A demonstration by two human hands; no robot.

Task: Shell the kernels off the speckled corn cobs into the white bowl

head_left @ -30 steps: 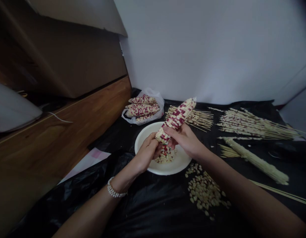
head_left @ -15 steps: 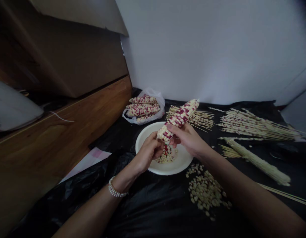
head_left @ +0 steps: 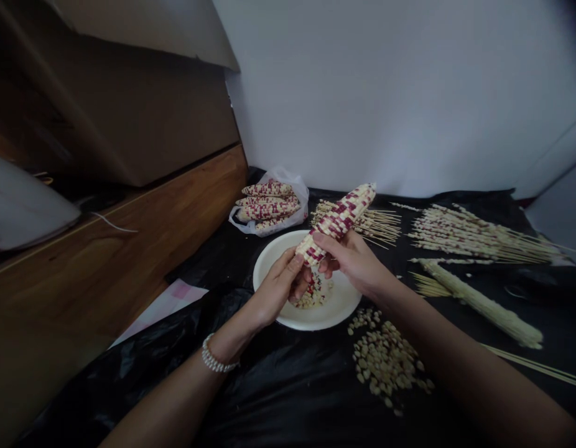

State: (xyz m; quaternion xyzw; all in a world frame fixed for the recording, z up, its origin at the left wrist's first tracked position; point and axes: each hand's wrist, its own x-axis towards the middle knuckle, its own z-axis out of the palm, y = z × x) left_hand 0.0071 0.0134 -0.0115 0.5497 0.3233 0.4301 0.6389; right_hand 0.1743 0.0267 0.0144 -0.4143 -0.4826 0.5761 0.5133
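An ear of corn [head_left: 341, 214] with cream and dark red kernels is tilted up to the right above a white bowl [head_left: 288, 320]. My right hand [head_left: 351, 258] is closed around its lower half, thumb along the top. At the ear's lower end, my left hand [head_left: 283, 280] grips with thumb and fingers; the fingertips are partly hidden under the ear. Loose kernels [head_left: 313, 295] in cream and red lie inside the bowl, below the hands.
Behind the bowl, a plastic bag [head_left: 300, 186] holds several ears. Kernel-threaded skewers [head_left: 456, 233] lie at the right, with a bare cob [head_left: 484, 305] and plain sticks [head_left: 430, 284]. A kernel pile [head_left: 388, 361] lies on black plastic sheeting [head_left: 288, 386]. A wooden board [head_left: 190, 211] stands left.
My left thumb has shifted up onto the ear's lower end, and the left fingers have uncurled slightly. My right hand keeps its hold, and the ear stays nearly in place.
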